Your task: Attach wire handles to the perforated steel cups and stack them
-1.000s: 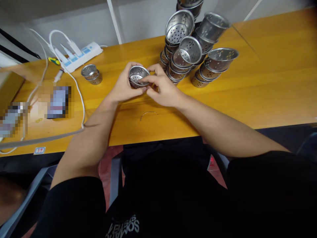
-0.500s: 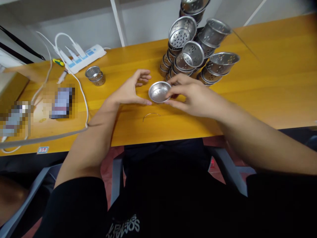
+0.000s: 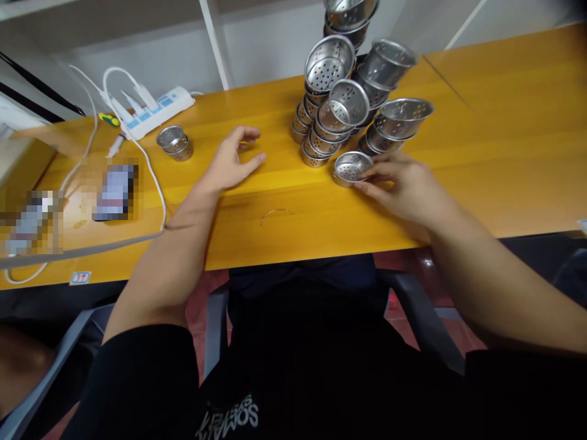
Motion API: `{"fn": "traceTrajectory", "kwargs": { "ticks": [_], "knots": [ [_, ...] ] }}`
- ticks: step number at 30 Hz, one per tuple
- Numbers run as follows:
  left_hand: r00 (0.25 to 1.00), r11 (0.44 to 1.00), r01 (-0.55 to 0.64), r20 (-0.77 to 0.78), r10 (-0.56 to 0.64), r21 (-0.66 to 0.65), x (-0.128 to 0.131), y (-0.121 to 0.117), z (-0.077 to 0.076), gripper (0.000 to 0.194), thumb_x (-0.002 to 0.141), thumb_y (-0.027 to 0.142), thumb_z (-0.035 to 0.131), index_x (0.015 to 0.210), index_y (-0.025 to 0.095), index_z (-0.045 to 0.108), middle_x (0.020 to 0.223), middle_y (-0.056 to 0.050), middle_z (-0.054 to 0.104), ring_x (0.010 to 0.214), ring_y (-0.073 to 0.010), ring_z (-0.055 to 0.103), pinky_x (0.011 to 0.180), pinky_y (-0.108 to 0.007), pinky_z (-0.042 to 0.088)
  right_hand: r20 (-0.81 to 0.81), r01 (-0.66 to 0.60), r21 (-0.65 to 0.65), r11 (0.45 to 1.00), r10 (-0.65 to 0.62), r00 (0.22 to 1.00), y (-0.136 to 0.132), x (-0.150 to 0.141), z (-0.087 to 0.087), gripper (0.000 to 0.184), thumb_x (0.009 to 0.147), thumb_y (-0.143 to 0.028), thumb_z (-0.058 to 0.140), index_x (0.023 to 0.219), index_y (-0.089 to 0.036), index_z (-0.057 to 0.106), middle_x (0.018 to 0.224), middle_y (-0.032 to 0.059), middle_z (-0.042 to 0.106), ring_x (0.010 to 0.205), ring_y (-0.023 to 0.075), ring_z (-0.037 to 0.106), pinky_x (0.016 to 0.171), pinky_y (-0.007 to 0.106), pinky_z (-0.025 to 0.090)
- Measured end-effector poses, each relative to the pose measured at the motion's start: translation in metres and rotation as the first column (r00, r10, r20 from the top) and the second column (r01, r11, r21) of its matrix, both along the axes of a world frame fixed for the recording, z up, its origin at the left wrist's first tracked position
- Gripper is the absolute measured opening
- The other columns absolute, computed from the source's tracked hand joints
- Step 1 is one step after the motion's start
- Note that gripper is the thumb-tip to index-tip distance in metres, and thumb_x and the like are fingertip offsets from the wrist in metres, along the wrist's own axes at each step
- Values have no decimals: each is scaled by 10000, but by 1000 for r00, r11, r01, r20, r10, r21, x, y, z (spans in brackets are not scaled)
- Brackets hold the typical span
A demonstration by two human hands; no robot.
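Observation:
My right hand [image 3: 403, 186] pinches the rim of a small perforated metal cup [image 3: 352, 169] between thumb and fingers, at the front of the stacks. The cup is upright, at or close to the table surface. Behind it rise several leaning stacks of similar perforated metal cups [image 3: 343, 107]. My left hand [image 3: 235, 157] hovers or rests over the table left of the stacks, fingers curved apart with nothing between them. A thin bent wire [image 3: 276, 211] lies on the table in front of both hands.
Two nested metal cups [image 3: 175, 143] stand at the left, near a white power strip [image 3: 160, 114] with plugged-in cables. A blurred phone [image 3: 115, 192], a white cable [image 3: 158, 189] and a number label [image 3: 80, 278] are on the left of the yellow table [image 3: 499, 153]. A chair armrest [image 3: 424, 318] sits below the edge.
My right hand has carried the small cup to the right, to the foot of the stacks. My left hand has drawn back a little to the left, away from the cup.

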State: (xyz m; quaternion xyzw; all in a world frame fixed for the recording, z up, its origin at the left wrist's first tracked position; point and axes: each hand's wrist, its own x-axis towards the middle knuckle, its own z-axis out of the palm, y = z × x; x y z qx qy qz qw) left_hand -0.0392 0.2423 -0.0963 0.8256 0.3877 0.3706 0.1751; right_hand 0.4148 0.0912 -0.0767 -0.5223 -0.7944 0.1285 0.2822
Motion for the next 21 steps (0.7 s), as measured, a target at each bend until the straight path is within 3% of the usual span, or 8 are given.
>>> {"fn": "traceTrajectory", "kwargs": {
  "ticks": [4,7,13,15,17,19,20,21],
  "knots": [
    [993,991,-118,15,117,70,-7,10,-1,699,1122,883,857,1574,374,700,1664,-111,813,1586,-396,789,1384,-700,672,11,89,8,996,-89,996,2,-12,-2,288,1117,-435,792,1253,-209,908,1268,231,902,1041,378,894,1057,561,734],
    [981,977,-194,25,192,85,-16,19,-1,723,1157,971,736,1591,399,646,1723,-77,773,1693,-380,686,1425,-742,616,-5,147,-12,989,-147,989,1,-15,-2,286,1105,-458,776,1260,-223,827,1235,224,916,995,357,880,968,518,692],
    [935,925,-355,69,349,135,-41,43,-9,712,1062,845,835,1627,485,595,1922,-55,607,1944,-446,364,1550,-855,341,56,201,-90,975,-197,979,-10,-21,10,277,1140,-533,723,1169,-318,552,1019,194,816,914,389,753,865,576,536],
    [867,857,-495,141,478,144,-46,46,-7,814,964,800,954,1590,434,585,1980,-63,534,1945,-442,305,1580,-834,220,57,137,-59,989,-134,989,-14,-25,16,297,1162,-560,696,1083,-332,523,921,138,752,821,348,694,825,552,516],
    [746,745,-660,206,633,98,-49,41,0,957,853,770,1062,1545,375,533,2042,-72,432,1934,-419,249,1604,-769,109,49,8,-30,1000,-6,999,-16,-31,22,333,1192,-578,659,1001,-339,526,835,81,698,744,309,661,788,516,508],
    [642,647,-762,164,749,31,-55,31,10,1108,796,798,1133,1531,342,440,2069,-56,366,1934,-357,169,1614,-689,38,58,-139,-42,989,141,988,-17,-38,24,356,1200,-582,650,961,-336,554,792,47,685,705,288,656,766,486,504],
    [650,651,-759,78,756,12,-60,26,15,1151,828,850,1132,1551,338,397,2046,-28,388,1938,-311,106,1616,-651,21,67,-198,-63,978,202,977,-16,-42,25,356,1198,-581,658,958,-333,570,795,41,700,704,284,662,764,475,504],
    [714,715,-699,-38,699,22,-66,21,18,1120,861,918,1110,1517,343,407,1966,5,480,1949,-267,37,1599,-643,31,77,-245,-91,965,252,965,-15,-46,24,345,1195,-578,669,967,-329,597,810,41,725,713,283,674,767,467,506]
  ]
}}
